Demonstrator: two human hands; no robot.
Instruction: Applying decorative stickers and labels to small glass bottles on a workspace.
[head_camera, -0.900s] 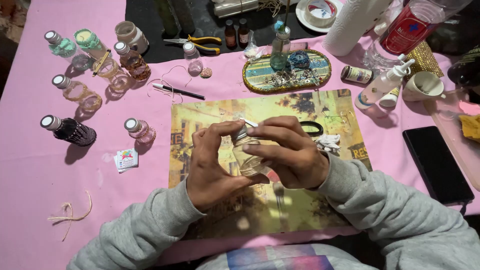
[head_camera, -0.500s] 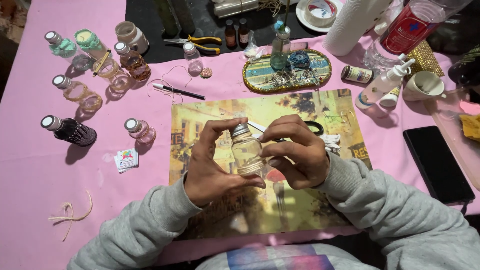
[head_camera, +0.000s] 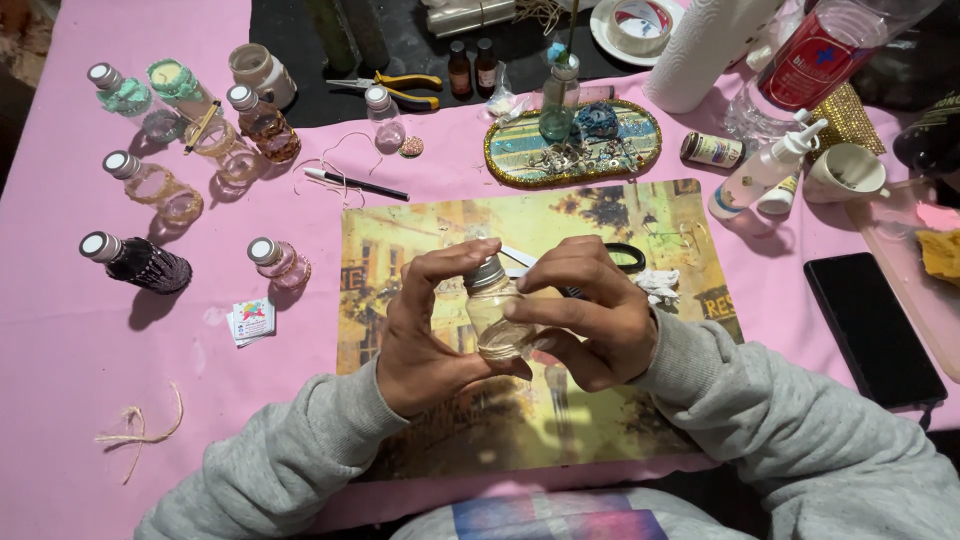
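Both grips, left hand (head_camera: 425, 335) and right hand (head_camera: 590, 320), clasp the small bottle (head_camera: 495, 312); scissors (head_camera: 610, 258) behind.

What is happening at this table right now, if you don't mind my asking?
A person holds a small clear glass bottle with a silver cap upright between both hands: left hand, right hand, above a yellow picture mat. Other decorated bottles lie on the pink tablecloth, with pliers and an oval tray farther back.

Decorated little bottles (head_camera: 150, 185) are scattered on the pink tablecloth (head_camera: 60, 340), with pliers (head_camera: 400, 88), an oval tray (head_camera: 572, 145) and a phone (head_camera: 872, 328) laid around.
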